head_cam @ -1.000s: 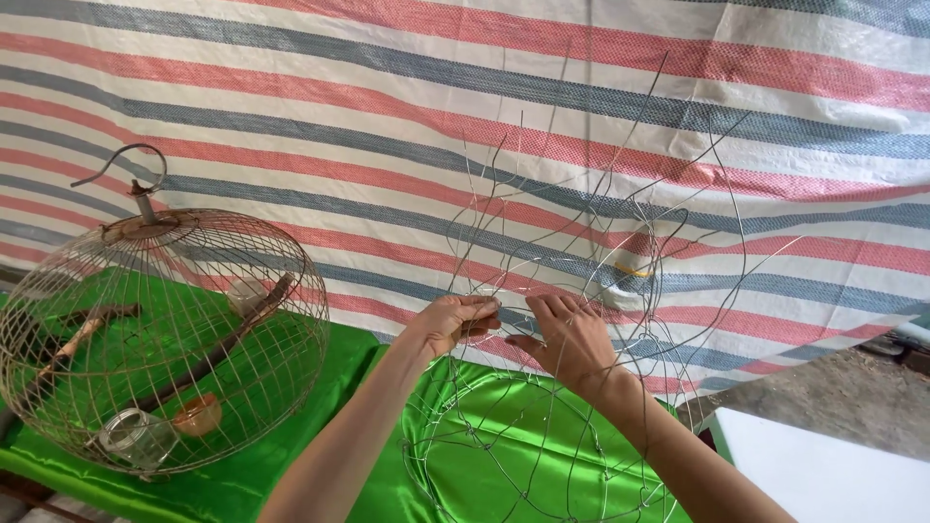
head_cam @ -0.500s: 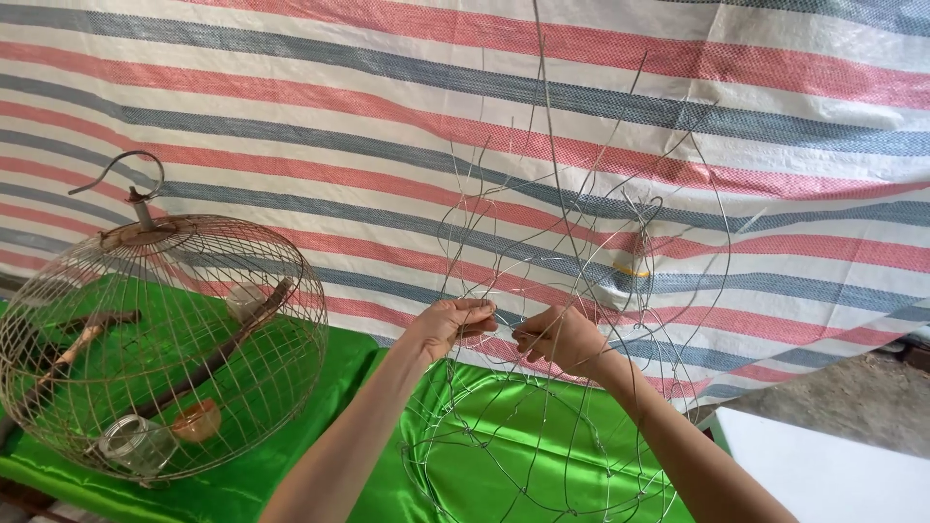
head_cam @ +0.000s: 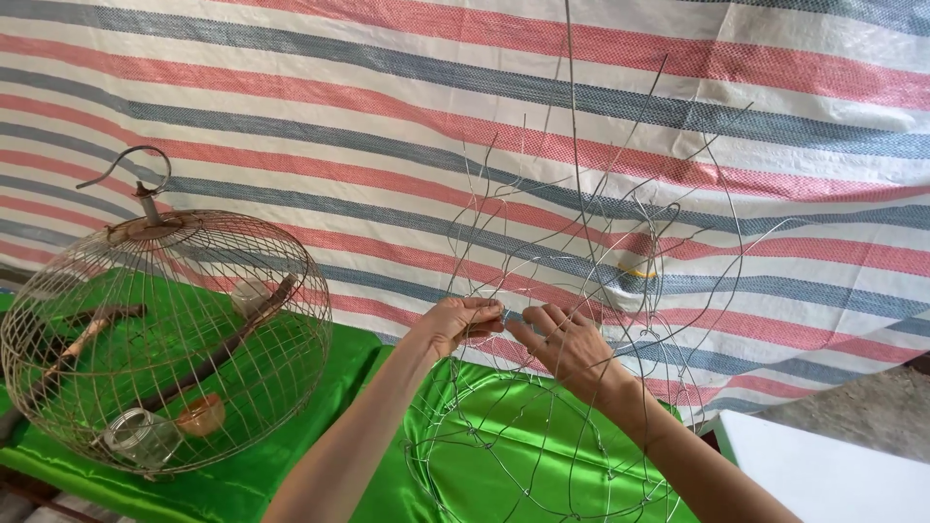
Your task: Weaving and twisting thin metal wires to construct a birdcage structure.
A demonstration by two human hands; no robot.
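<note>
Both hands have drawn closer since the earlier frame, left hand (head_cam: pixel 463 323) and right hand (head_cam: pixel 570 349) pinching a strand of the half-built wire frame (head_cam: pixel 542 455) on the green cloth (head_cam: pixel 320 455) (loose upright ends all around), which could spring free and scratch them.

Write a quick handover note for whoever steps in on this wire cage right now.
Left hand: grip pinched on a wire of the unfinished bare-wire cage frame.
Right hand: fingers on the same joint.
Frame stands on the shiny green cloth; finished round wire birdcage at left.
Done: lower ring and mesh formed.
Left: upper wire ends stick up loose, unjoined.
</note>
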